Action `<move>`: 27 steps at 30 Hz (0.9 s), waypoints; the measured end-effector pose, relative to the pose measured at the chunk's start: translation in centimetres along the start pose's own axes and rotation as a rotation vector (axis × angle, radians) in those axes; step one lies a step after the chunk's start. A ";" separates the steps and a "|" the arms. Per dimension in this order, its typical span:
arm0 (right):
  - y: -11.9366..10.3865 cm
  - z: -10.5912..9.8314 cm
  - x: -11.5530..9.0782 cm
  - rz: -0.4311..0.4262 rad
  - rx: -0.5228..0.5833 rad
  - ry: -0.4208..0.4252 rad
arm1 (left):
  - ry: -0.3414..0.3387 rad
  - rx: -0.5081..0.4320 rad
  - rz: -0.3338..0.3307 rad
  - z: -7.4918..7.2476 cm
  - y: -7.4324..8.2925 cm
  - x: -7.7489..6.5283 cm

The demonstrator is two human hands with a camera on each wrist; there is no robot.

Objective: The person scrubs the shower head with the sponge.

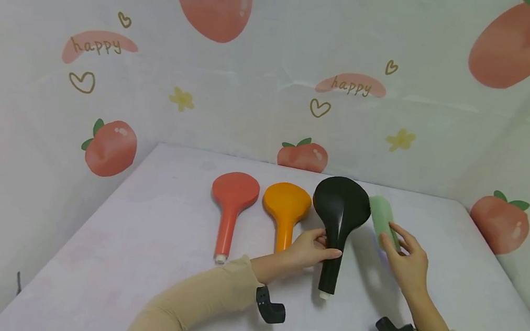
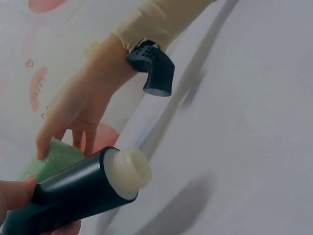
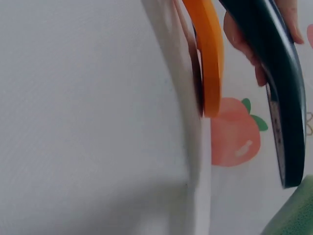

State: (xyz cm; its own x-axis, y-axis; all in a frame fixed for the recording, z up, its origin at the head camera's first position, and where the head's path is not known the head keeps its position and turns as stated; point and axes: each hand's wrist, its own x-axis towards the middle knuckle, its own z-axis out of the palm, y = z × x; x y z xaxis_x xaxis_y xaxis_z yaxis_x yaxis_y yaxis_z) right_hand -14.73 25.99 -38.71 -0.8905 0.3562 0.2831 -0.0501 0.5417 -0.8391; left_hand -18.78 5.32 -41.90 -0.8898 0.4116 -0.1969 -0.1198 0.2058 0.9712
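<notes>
My left hand grips the handle of a black handheld shower head, raised off the table with its round head pointing away. In the left wrist view its handle ends in a whitish threaded connector. My right hand pinches a light green sponge between thumb and fingers. That sponge is close by the right rim of the black head; whether they touch I cannot tell. In the right wrist view, part of the sponge shows at the lower corner, and the left hand's fingers are partly behind the black handle.
To the left on the white table lie an orange shower head, its handle partly hidden by my left hand, and a red shower head. A white cloth printed with fruit hangs behind the table. Black cameras sit on both wrists.
</notes>
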 end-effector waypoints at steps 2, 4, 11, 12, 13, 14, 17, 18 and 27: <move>-0.1 0.3 -0.1 -0.004 -0.003 0.018 | -0.006 0.015 0.032 -0.9 -0.2 -0.7; -0.3 0.7 -0.2 -0.023 -0.010 0.033 | -0.011 0.013 0.054 -1.8 -0.3 -1.4; -1.8 2.1 -0.7 -0.251 0.092 0.087 | -0.008 -0.030 0.130 -4.3 -0.1 -4.0; -2.2 2.3 -0.8 -0.282 0.105 0.090 | -0.006 -0.039 0.137 -4.7 -0.1 -4.4; -2.6 2.4 -1.0 -0.315 0.108 0.094 | -0.002 -0.038 0.144 -5.0 -0.1 -4.8; -3.0 2.6 -1.1 -0.353 0.110 0.097 | 0.003 -0.039 0.147 -5.3 -0.1 -5.2; -4.3 3.1 -1.6 -0.493 0.105 0.107 | 0.012 -0.028 0.155 -6.2 0.1 -6.4; -4.7 3.4 -1.7 -0.551 0.111 0.109 | 0.017 -0.030 0.157 -6.5 0.1 -6.8; -7.2 6.2 -3.0 -1.111 0.054 0.088 | 0.033 -0.059 0.207 -7.5 -0.1 -8.8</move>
State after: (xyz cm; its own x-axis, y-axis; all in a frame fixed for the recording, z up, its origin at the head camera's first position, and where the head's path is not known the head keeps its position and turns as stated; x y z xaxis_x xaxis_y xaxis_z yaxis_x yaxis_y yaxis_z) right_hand -14.52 16.28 -36.38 -0.3038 -0.2516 0.9189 -0.8201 0.5599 -0.1179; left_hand -14.28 -5.00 -39.31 -0.9121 0.4097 0.0114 0.0424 0.0667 0.9969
